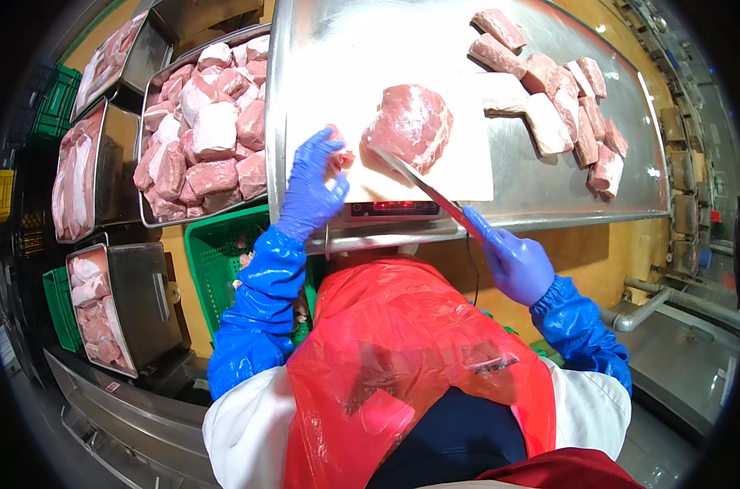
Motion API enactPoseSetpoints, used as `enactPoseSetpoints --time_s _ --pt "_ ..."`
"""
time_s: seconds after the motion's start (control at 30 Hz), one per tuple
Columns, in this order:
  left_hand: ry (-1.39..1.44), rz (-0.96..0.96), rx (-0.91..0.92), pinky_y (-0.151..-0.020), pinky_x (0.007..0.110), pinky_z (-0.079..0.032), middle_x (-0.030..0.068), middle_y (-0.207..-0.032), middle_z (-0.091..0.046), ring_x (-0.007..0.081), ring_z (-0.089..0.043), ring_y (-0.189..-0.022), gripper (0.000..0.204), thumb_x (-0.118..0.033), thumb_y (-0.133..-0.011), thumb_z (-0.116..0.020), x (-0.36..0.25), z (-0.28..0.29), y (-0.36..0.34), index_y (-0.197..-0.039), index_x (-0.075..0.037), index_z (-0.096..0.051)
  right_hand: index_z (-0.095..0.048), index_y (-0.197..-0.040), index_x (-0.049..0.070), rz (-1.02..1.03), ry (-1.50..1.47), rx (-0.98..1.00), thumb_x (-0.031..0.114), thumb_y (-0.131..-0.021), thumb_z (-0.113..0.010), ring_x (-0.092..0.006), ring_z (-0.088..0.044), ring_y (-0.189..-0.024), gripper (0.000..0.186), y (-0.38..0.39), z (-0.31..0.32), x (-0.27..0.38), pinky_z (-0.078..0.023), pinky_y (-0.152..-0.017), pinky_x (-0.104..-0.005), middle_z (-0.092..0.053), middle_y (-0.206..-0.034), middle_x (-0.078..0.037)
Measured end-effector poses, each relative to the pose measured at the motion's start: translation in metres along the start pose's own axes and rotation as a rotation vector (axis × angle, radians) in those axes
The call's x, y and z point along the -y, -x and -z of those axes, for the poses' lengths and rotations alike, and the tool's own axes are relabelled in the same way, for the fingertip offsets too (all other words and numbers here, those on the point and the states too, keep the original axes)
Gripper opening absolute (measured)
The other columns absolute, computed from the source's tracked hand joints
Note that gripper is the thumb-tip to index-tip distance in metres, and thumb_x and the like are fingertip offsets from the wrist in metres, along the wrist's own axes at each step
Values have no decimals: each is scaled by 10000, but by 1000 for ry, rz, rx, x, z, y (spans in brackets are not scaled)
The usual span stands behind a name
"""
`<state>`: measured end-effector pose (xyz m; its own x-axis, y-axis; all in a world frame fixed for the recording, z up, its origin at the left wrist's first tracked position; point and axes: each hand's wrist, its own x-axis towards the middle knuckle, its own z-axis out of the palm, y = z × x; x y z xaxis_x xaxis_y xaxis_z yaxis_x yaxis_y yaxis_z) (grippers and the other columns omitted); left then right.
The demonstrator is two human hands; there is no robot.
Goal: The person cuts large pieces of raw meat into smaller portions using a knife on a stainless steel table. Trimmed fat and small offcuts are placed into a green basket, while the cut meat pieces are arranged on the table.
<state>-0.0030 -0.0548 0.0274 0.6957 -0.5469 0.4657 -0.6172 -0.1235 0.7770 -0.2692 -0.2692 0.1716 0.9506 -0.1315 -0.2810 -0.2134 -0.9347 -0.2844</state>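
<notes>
My left hand [310, 187], in a blue glove, has its fingers curled at a small scrap of pink meat [340, 160] on the left part of the white cutting board [321, 98]. My right hand [508, 257], also gloved, grips a long knife [459, 218], its blade angled up-left to the lower left side of a large round cut of raw meat [410, 122] on the board. A scale with a red display [393, 208] shows under the board's front edge.
Meat pieces [549, 94] lie right on the steel table [627, 175]. A heaped tray of chunks [198, 138] is at left, beside further meat trays [92, 171] and a lower tray [97, 314]. A green crate [207, 265] sits below the table's left edge; steel pipes [647, 306] are at lower right.
</notes>
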Motion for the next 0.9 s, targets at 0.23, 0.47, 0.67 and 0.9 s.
enactPoseSetpoints --time_s 0.23,0.47,0.67,0.9 --pt "-163 -6 124 -881 427 -491 152 -1088 -606 322 -588 -1025 213 -104 -798 -766 -17 3 -13 -987 -63 -676 -219 -1600 197 -80 -619 -429 75 -940 -503 -458 -658 -938 728 -145 -52 59 -519 -793 -513 -655 -1058 -298" --pt "-250 -149 92 -847 424 -480 102 -967 -636 275 -610 -942 146 -93 -781 -778 -34 -12 -25 -897 -83 -690 -215 -1603 266 -100 -375 -218 63 -917 -517 -463 -631 -754 777 -98 -62 42 -493 -691 -549 -638 -864 -272" --pt "-223 -85 -99 -794 438 -479 85 -955 -645 273 -613 -920 238 -107 -745 -798 -34 -11 4 -957 -111 -689 -180 -1613 261 -80 -180 142 41 -909 -514 -442 -650 -714 809 34 -31 -16 -516 -648 -539 -657 -871 -255" --pt "-520 -177 -19 -790 457 -383 46 -803 -576 278 -568 -851 180 -147 -746 -730 -23 -42 -10 -899 -145 -636 -210 -1601 110 64 -675 -261 4 -931 -498 -422 -679 -872 737 -29 -8 -6 -528 -794 -427 -661 -1051 -291"
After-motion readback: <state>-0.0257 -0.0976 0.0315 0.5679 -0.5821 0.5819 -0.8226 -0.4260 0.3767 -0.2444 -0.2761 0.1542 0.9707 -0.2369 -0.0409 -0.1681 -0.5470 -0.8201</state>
